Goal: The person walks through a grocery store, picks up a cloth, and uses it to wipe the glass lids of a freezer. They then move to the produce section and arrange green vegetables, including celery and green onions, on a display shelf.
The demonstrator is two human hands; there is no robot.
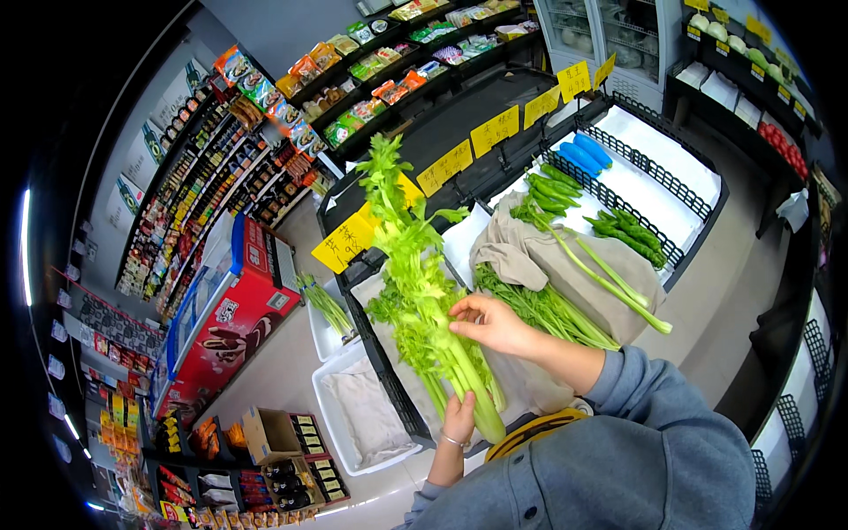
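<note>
A bunch of celery (pixel 424 300) with pale green stalks and leafy tops is held tilted above the near-left crate, leaves pointing away from me. My left hand (pixel 459 420) is closed around the stalks near the base, a thin bracelet on its wrist. Higher up, my right hand (pixel 486 323) has its thumb and fingers pinched at the side of the bunch; what exactly is between the fingertips is partly hidden. More celery lies beneath it on a grey cloth. Just right, another grey cloth (pixel 548 252) partly covers leafy green stalks (pixel 574 318), with loose stalks (pixel 609 274) on top.
Green peppers (pixel 627 237) and blue bundles (pixel 583 155) sit in black crates on the right. Yellow signs (pixel 446 168) stand along the far edge. A white tub (pixel 367 406) with a cloth stands left of the crate; a red chest freezer (pixel 230 309) lies beyond it.
</note>
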